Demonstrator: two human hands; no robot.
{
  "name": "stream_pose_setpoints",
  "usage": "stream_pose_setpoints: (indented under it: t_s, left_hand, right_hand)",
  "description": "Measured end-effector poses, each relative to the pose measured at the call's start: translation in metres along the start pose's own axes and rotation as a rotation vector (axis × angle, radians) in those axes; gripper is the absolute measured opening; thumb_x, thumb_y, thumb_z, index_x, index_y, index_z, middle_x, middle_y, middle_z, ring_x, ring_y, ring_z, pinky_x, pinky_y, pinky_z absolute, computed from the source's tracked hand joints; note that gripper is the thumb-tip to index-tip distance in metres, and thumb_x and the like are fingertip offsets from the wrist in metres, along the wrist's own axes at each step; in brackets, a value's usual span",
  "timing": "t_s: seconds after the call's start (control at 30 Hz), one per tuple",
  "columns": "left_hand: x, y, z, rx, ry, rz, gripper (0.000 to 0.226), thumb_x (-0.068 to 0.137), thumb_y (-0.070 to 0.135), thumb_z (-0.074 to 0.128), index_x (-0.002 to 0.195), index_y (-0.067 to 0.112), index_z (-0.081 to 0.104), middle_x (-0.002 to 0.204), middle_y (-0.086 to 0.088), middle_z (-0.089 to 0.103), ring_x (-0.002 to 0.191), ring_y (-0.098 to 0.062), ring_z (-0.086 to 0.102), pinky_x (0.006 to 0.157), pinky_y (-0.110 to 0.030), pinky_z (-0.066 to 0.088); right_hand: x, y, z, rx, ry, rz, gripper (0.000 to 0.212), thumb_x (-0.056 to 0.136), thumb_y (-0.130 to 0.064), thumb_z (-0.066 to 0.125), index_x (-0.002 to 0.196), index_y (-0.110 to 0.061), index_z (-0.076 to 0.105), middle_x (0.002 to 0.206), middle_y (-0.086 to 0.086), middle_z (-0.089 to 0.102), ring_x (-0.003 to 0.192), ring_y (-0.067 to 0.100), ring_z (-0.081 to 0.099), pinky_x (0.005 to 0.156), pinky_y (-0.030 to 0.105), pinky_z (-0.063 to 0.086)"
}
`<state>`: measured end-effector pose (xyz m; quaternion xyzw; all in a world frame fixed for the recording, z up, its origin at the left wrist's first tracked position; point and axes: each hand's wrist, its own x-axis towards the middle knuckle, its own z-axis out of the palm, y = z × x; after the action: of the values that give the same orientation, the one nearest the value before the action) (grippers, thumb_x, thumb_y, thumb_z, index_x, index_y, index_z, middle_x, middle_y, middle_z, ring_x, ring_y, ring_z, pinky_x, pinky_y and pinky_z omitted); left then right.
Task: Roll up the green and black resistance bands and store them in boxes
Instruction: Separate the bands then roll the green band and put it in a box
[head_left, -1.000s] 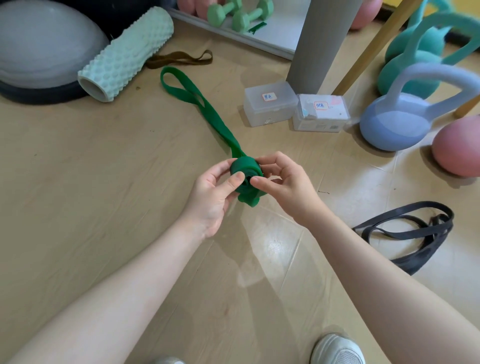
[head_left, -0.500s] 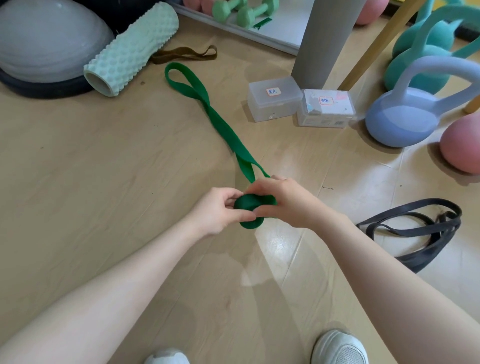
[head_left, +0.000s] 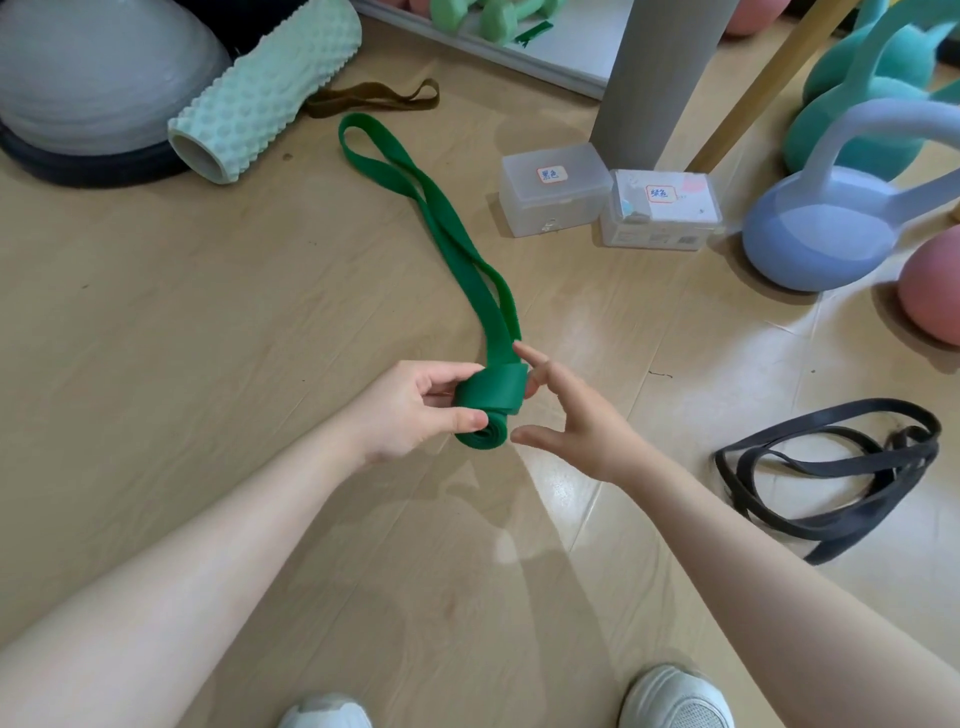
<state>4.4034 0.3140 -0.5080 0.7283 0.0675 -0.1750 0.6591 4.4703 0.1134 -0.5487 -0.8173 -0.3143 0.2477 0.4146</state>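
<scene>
The green resistance band (head_left: 441, 208) lies stretched across the wooden floor, its near end wound into a small roll (head_left: 488, 402). My left hand (head_left: 410, 410) grips that roll between thumb and fingers. My right hand (head_left: 571, 415) is just right of the roll with fingers spread; its fingertips touch the roll's far side. The black resistance band (head_left: 831, 467) lies in a loose tangle on the floor at the right. Two clear plastic boxes stand closed near the pillar: one at the left (head_left: 553, 189) and one at the right (head_left: 662, 208), each with a label.
A mint foam roller (head_left: 265, 88) and a grey balance dome (head_left: 88, 78) sit far left. A brown band (head_left: 374, 96) lies beside the roller. A grey pillar (head_left: 660, 73), kettlebells (head_left: 831, 218) and a pink ball (head_left: 935, 286) crowd the right. My shoes (head_left: 675, 696) are below.
My right hand has let go of the roll and spread its fingers. The roll has turned and grown, now held by my left hand alone; the band's loose length is shorter.
</scene>
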Motion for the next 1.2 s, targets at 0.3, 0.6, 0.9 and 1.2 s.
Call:
stream_pose_setpoints:
  t_s: [0.3,0.6,0.9,1.2]
  left_hand:
    - [0.001,0.002,-0.011,0.008,-0.009,0.020,0.044,0.079,-0.006,0.063,0.100,0.032,0.060,0.087,0.024,0.070,0.090,0.003,0.065,0.078,-0.011,0.049]
    - [-0.001,-0.017,0.000,0.034,0.059,-0.028,0.032,0.081,0.001,0.065,0.098,0.027,0.061,0.095,0.007,0.071,0.090,-0.004,0.067,0.082,-0.017,0.051]
    - [-0.001,-0.009,-0.001,-0.161,0.171,0.016,0.029,0.082,-0.004,0.061,0.096,0.021,0.055,0.085,0.007,0.071,0.077,-0.004,0.068,0.066,-0.015,0.050]
    - [0.002,0.005,0.004,-0.423,0.336,0.106,0.025,0.084,-0.001,0.056,0.099,0.019,0.055,0.095,0.000,0.069,0.085,-0.009,0.066,0.074,-0.023,0.053]
  right_hand:
    - [0.008,-0.021,0.004,-0.049,0.115,-0.174,0.049,0.085,-0.013,0.065,0.119,-0.026,0.034,0.137,-0.003,0.045,0.121,-0.002,0.047,0.097,0.004,0.030]
    - [-0.001,-0.012,0.011,-0.391,0.048,-0.126,0.045,0.087,-0.036,0.043,0.126,-0.015,0.052,0.104,0.006,0.058,0.092,0.027,0.050,0.086,0.037,0.041]
    - [0.008,-0.016,0.001,-0.127,0.066,-0.083,0.049,0.079,-0.032,0.070,0.126,-0.022,0.057,0.089,-0.010,0.052,0.077,-0.004,0.047,0.072,0.006,0.033]
    - [0.012,-0.045,0.010,0.124,0.186,0.027,0.042,0.094,-0.022,0.048,0.135,-0.027,0.040,0.112,-0.003,0.056,0.096,0.020,0.061,0.086,0.039,0.051]
